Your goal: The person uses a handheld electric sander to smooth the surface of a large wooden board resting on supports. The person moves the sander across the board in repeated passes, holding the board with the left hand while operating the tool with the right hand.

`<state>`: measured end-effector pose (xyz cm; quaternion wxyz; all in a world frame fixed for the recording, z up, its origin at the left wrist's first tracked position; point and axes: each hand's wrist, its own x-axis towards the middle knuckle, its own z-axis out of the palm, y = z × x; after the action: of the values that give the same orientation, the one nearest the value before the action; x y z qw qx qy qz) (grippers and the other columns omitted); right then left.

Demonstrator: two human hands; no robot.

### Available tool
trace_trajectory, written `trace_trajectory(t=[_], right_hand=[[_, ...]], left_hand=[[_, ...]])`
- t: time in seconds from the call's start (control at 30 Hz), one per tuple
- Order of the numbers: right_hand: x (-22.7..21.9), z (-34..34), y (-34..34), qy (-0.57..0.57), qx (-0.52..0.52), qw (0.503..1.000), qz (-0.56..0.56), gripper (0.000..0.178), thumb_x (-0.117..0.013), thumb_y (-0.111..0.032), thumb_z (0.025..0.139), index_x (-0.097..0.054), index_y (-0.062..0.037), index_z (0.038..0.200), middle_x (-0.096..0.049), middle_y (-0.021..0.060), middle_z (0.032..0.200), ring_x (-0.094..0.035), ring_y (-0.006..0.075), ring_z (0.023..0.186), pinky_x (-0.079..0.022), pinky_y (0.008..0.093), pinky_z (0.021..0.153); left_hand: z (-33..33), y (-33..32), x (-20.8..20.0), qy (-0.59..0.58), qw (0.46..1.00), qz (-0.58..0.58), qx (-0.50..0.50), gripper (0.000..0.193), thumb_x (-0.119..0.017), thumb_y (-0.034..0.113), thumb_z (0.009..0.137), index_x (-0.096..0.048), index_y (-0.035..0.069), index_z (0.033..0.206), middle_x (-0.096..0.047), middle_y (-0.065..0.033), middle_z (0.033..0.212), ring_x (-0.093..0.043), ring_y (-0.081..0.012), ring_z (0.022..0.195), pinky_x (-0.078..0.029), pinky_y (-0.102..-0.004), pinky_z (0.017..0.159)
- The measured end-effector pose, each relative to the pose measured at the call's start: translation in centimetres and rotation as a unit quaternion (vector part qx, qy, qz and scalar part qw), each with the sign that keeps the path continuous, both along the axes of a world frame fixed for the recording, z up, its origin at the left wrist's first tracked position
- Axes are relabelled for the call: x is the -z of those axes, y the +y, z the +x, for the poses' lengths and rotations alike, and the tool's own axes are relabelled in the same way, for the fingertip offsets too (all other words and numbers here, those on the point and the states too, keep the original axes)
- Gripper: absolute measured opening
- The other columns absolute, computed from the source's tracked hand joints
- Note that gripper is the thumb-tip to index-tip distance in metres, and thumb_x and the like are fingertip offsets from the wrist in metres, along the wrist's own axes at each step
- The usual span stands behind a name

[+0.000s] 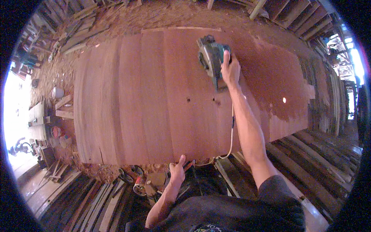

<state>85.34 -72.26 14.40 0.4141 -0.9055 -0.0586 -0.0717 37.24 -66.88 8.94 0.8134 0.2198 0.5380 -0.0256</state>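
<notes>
Electric planer (211,58) sat on the wide wooden slab (154,100), right hand (230,69) gripping its handle; left hand (177,170) rested open-fingered on the slab's near edge.

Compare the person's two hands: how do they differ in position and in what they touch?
The right hand is stretched far out, gripping the green power tool; the left hand stays close to the body, resting on the near edge of the wooden slab. The right arm is straight, the left bent. Both are bare.
</notes>
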Motion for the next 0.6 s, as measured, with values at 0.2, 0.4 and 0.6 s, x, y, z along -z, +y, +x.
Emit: trace_trajectory(t=[0.2,0.4,0.6], right_hand=[[1.6,15.4,5.7,0.001,0.019,0.999,-0.034,0.084,-0.037,-0.07,0.105,-0.071,0.0058,0.119,-0.071,0.0356,0.116,-0.066,0.0558,0.112,-0.053,0.0592,0.1],[3.1,20.0,4.2,-0.072,0.013,0.997,-0.01,0.073,-0.046,-0.067,0.105,-0.069,0.0025,0.104,-0.07,0.0166,0.074,-0.072,0.0315,0.067,-0.057,0.0459,0.068],[1.9,2.0,-3.8,0.012,-0.005,1.0,0.017,0.072,-0.043,-0.061,0.108,-0.067,0.0056,0.124,-0.07,0.033,0.108,-0.067,0.0504,0.103,-0.052,0.0563,0.09]], left_hand=[[1.3,-0.3,-2.4,0.102,0.994,0.023,-0.025,0.04,-0.072,0.01,0.101,-0.047,-0.002,0.129,-0.066,-0.0169,0.124,-0.071,-0.0308,0.109,-0.068,-0.0512,0.086],[1.4,0.1,-2.1,0.074,0.997,-0.017,-0.002,0.041,-0.074,0.007,0.099,-0.05,-0.001,0.131,-0.066,-0.0141,0.123,-0.071,-0.029,0.107,-0.069,-0.049,0.086],[0.5,-0.6,-0.1,0.077,0.997,0.019,-0.016,0.035,-0.076,0.011,0.099,-0.055,0.005,0.126,-0.067,-0.0099,0.118,-0.069,-0.0277,0.107,-0.067,-0.0496,0.087]])
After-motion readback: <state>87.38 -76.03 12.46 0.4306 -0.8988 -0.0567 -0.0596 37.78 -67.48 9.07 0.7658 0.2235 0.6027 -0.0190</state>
